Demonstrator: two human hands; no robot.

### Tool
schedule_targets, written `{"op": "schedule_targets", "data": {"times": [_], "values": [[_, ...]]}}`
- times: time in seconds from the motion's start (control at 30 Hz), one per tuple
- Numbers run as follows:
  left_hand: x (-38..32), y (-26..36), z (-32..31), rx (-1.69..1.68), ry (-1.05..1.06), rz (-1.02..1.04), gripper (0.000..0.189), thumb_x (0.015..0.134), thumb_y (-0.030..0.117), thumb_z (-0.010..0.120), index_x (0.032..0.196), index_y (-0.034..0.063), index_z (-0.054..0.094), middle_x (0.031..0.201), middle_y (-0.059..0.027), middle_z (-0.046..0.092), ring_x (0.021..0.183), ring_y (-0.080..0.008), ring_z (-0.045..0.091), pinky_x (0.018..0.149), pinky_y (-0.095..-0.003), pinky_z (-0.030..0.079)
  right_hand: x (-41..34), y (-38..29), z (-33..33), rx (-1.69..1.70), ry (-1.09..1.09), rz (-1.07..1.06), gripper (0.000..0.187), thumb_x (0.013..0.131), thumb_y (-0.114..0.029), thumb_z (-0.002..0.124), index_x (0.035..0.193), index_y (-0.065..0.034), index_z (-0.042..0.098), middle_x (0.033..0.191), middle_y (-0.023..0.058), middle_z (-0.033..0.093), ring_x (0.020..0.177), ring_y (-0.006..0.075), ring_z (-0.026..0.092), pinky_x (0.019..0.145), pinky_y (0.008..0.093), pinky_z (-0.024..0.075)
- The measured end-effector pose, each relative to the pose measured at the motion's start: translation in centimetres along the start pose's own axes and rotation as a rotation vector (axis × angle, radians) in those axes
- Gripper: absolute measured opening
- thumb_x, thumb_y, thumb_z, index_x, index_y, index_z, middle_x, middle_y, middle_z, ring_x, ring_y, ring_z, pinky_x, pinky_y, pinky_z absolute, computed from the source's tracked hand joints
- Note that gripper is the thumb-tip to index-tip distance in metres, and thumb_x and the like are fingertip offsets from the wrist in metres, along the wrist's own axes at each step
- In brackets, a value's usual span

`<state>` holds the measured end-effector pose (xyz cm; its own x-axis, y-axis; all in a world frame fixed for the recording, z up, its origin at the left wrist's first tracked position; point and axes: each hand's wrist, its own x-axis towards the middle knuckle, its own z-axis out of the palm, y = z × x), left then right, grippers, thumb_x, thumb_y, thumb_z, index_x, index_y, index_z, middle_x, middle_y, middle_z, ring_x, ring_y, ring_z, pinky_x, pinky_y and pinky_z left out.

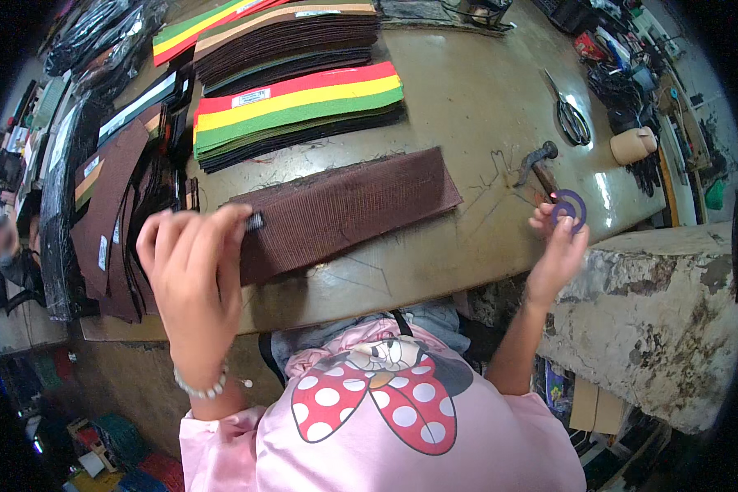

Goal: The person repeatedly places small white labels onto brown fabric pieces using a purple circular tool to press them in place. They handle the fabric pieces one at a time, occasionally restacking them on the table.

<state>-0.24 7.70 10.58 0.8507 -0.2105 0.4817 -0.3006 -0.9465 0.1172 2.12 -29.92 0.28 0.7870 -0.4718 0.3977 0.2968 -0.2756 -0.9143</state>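
My left hand [197, 264] is at the left end of a dark brown woven fabric strip [357, 209], its fingers bent together. A small dark piece with pale marks [255, 221] shows at the fingertips; whether it is pinched or lies on the strip is unclear. The strip lies slanted across the table before me, with frayed threads along its far edge. My right hand [556, 246], raised by the table's right front edge, grips a purple ring-shaped handle [573, 209]. The tool's other end is not clear. A hammer [538, 163] lies just beyond that hand.
Stacked red, yellow and green strips [301, 111] and brown strips [289, 31] lie farther back. Loose brown strips [111, 209] crowd the left. Black-handled scissors [569, 117] and a beige thread cone [633, 146] are at right. A rough masonry block [646, 326] adjoins the table.
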Motion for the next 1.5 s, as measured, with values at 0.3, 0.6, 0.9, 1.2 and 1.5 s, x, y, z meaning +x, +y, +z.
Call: {"op": "schedule_targets", "data": {"times": [0.3,0.6,0.9,1.2,1.5], "values": [[-0.8,2.4,9.2,-0.443,0.025,-0.246,0.023,0.085,0.014,0.073,0.104,0.0015,0.069,0.108,-0.0147,0.061,0.103,-0.032,0.057,0.091,-0.0413,0.047,-3.3,-5.5,12.1,0.248,-0.428,0.167,0.019,0.102,-0.01,0.055,0.114,0.0058,0.058,0.103,0.0087,0.06,0.085,0.0118,0.062,0.07,0.0277,0.0559],[-1.3,3.3,9.5,-0.392,-0.038,-0.275,0.015,0.086,0.004,0.069,0.098,-0.0039,0.063,0.111,-0.0163,0.057,0.102,-0.0337,0.055,0.088,-0.0418,0.048,-4.6,-3.0,15.1,-0.146,-0.667,-0.342,0.013,0.089,-0.012,0.067,0.093,0.0007,0.065,0.103,0.0149,0.064,0.089,0.0311,0.06,0.077,0.0384,0.0502],[-1.7,3.9,10.5,-0.27,-0.03,-0.22,0.012,0.088,0.002,0.063,0.098,-0.0044,0.059,0.112,-0.0194,0.055,0.104,-0.037,0.053,0.089,-0.0448,0.046,-4.6,-2.9,14.9,-0.137,-0.668,-0.332,0.011,0.087,-0.01,0.067,0.09,0.0008,0.064,0.102,0.0146,0.064,0.09,0.0327,0.059,0.08,0.0405,0.048],[-1.7,3.3,9.5,-0.451,-0.037,-0.261,0.024,0.083,0.007,0.073,0.104,-0.002,0.064,0.116,-0.0143,0.061,0.105,-0.033,0.057,0.092,-0.042,0.047,-4.7,-2.8,14.8,-0.118,-0.66,-0.334,0.011,0.087,-0.009,0.067,0.089,0.0008,0.063,0.102,0.0142,0.064,0.09,0.0327,0.059,0.08,0.0411,0.0477],[-1.2,3.8,10.2,-0.334,0.016,-0.26,0.009,0.09,0.003,0.064,0.097,-0.0024,0.062,0.105,-0.0153,0.06,0.097,-0.0344,0.057,0.086,-0.0423,0.047,-4.7,-2.7,14.8,-0.159,-0.693,-0.417,0.013,0.088,-0.009,0.066,0.095,0.0017,0.064,0.104,0.0157,0.063,0.093,0.0338,0.059,0.083,0.0402,0.0486]]}}
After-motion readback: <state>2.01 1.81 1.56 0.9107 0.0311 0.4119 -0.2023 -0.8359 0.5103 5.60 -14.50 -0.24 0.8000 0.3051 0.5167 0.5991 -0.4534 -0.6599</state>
